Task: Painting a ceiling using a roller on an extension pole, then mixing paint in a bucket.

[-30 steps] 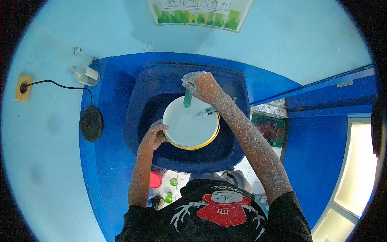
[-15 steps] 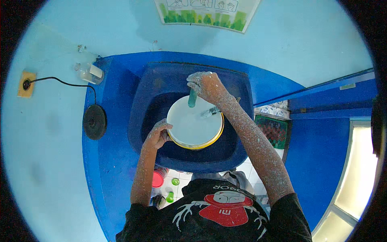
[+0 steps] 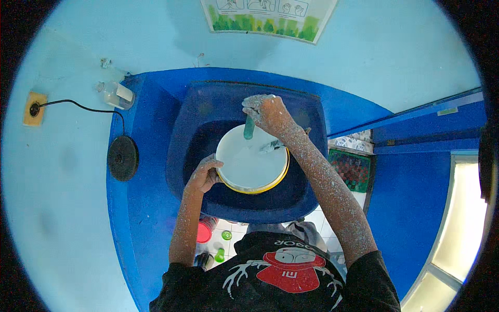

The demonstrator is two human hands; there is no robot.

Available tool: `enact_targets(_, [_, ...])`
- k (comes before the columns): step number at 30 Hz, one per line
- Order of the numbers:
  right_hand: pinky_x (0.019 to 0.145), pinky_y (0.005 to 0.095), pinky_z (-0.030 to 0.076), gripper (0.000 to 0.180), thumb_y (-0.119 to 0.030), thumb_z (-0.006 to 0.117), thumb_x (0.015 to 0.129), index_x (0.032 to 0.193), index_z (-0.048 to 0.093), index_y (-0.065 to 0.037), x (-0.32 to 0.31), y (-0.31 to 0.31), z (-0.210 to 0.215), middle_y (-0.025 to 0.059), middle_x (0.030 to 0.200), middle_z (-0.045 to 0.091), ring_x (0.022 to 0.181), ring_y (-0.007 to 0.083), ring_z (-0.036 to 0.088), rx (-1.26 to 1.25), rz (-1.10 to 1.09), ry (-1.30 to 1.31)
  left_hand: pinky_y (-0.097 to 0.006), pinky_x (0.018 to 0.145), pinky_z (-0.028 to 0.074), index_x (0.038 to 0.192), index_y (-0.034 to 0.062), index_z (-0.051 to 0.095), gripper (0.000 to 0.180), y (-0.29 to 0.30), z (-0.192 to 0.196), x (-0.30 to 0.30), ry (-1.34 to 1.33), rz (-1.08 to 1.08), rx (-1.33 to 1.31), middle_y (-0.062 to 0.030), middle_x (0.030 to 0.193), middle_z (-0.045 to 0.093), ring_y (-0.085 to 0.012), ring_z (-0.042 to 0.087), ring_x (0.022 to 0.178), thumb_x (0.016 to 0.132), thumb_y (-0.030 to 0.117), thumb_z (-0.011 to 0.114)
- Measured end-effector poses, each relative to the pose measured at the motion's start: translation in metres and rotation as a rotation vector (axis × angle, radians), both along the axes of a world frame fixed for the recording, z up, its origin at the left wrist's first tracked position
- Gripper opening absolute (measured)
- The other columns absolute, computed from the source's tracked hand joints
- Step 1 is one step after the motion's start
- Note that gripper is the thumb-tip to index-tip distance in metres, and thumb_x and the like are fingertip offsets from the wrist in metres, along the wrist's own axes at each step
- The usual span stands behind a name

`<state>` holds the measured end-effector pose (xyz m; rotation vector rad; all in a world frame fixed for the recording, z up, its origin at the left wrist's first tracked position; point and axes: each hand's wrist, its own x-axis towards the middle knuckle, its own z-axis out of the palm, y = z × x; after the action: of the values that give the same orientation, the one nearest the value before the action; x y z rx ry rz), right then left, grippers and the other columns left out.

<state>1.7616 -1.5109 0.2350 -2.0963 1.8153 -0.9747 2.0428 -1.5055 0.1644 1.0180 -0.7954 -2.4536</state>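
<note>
1. Bucket [image 3: 253, 166], white with yellow rim, sits in blue sink [image 3: 208, 112].
2. Left hand [image 3: 204, 174] grip pinches its rim at 9 o'clock.
3. Right hand [image 3: 267, 113] grip, at 12 o'clock, wraps green tool [image 3: 249, 128].

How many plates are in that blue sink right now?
1. A single white plate with a yellow rim sits in the blue sink; the left hand grips its left edge, the right hand is above it. Any beneath it would be hidden.
</note>
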Motion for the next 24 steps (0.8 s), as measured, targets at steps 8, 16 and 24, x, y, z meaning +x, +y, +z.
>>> enact_targets(8, [0.080, 0.0407, 0.054, 0.021, -0.021, 0.062, 0.085, 0.095, 0.072, -0.005, 0.000, 0.001, -0.001, 0.0127, 0.096, 0.071, 0.088, 0.0302, 0.067, -0.009, -0.007, 0.015, -0.039, 0.066, 0.061, 0.110, 0.0006, 0.057, 0.037, 0.000, 0.000, -0.001, -0.018, 0.018, 0.013, -0.0115, 0.097, 0.066, -0.0218, 0.069, 0.080, 0.077, 0.015, 0.066])
enact_targets(16, [0.087, 0.0367, 0.052, 0.024, -0.021, 0.064, 0.084, 0.099, 0.067, -0.003, 0.013, 0.010, -0.003, 0.0108, 0.109, 0.066, 0.103, 0.0254, 0.062, 0.153, 0.088, 0.423, -0.039, 0.067, 0.060, 0.108, 0.0027, 0.058, 0.034, -0.001, 0.000, 0.000, -0.029, 0.019, 0.012, -0.0103, 0.098, 0.066, -0.0216, 0.068, 0.080, 0.077, 0.015, 0.066])
enact_targets(24, [0.097, 0.0393, 0.047, 0.037, -0.021, 0.064, 0.085, 0.115, 0.061, 0.000, 0.011, 0.029, 0.024, 0.0157, 0.121, 0.061, 0.116, 0.0283, 0.056, 0.033, 0.083, 0.180, -0.037, 0.061, 0.061, 0.097, 0.0034, 0.061, 0.024, 0.008, 0.008, -0.002, -0.083, 0.105, 0.078, -0.0092, 0.088, 0.067, -0.0208, 0.069, 0.075, 0.077, 0.015, 0.068])
